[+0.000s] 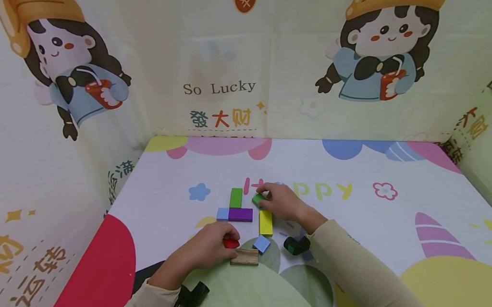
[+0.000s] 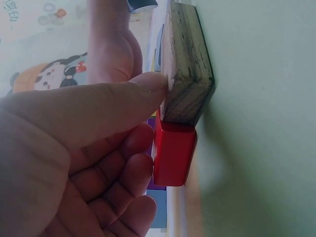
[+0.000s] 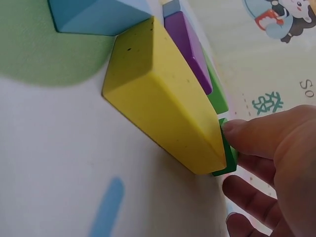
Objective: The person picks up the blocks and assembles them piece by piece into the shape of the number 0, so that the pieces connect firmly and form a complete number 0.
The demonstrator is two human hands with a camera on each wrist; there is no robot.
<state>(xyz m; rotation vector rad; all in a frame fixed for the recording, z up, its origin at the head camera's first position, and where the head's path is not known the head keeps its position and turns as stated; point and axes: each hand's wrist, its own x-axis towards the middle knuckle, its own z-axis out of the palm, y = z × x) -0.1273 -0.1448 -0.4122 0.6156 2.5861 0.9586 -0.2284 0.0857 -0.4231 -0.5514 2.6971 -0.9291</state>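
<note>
My left hand [image 1: 213, 245] has its fingers curled at a small red block [image 2: 175, 154], which sits end to end with a wooden block [image 1: 244, 257]. The left thumb touches the wooden block close to where the two meet. Farther forward, my right hand [image 1: 282, 201] pinches a small green block [image 1: 258, 200] between thumb and fingers, at the far end of a yellow block [image 1: 266, 223]. That yellow block lies lengthwise, and a light blue block [image 1: 261, 244] sits turned at an angle near its close end. The right wrist view shows the right thumb on the green block [image 3: 229, 153].
Left of the yellow block, a purple block [image 1: 240, 215] adjoins a light blue block [image 1: 222, 214], with a longer green block [image 1: 235, 198] standing off its far side. Black devices [image 1: 296, 245] hang at both wrists. Printed cloth walls [image 1: 219, 40] enclose the patterned table cover [image 1: 365, 240].
</note>
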